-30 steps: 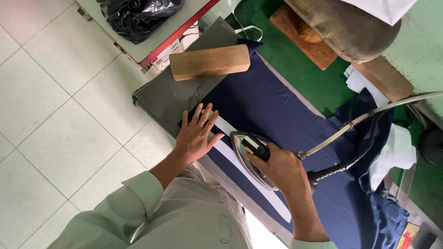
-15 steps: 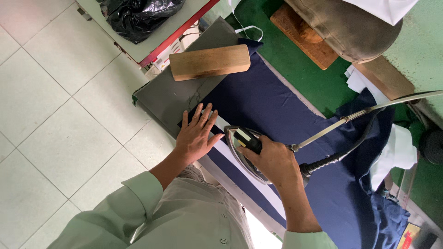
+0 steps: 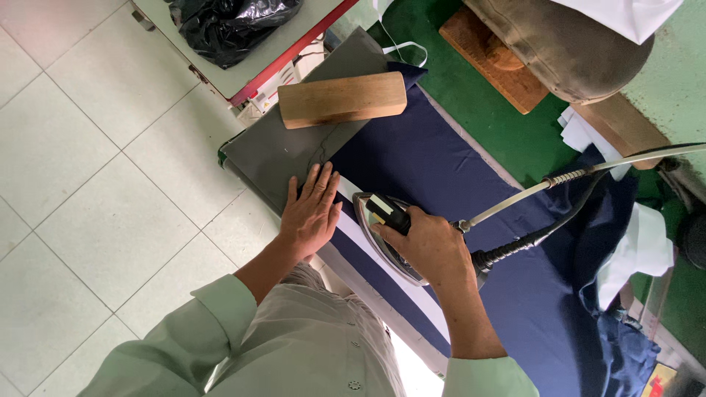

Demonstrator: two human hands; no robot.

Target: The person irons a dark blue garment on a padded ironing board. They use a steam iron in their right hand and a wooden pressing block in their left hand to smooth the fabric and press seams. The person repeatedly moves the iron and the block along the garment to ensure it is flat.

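A dark blue cloth (image 3: 441, 169) lies spread over a grey padded ironing board (image 3: 272, 151). My left hand (image 3: 312, 209) rests flat, fingers apart, on the cloth's near edge where a white strip (image 3: 368, 235) runs along it. My right hand (image 3: 430, 246) grips the black handle of a steam iron (image 3: 379, 220) that sits on the white strip, its tip close to my left hand's fingers. A hose and cable (image 3: 544, 184) lead from the iron off to the right.
A wooden block (image 3: 342, 99) lies on the board's far end. Beyond are a green table surface (image 3: 500, 117), a brown padded form (image 3: 559, 48), wooden boards, white cloth pieces (image 3: 636, 254) and a black plastic bag (image 3: 228, 22) on a table. White floor tiles lie at left.
The iron and my right hand have slid left along the white strip toward my left hand. My left hand has stayed flat in place.
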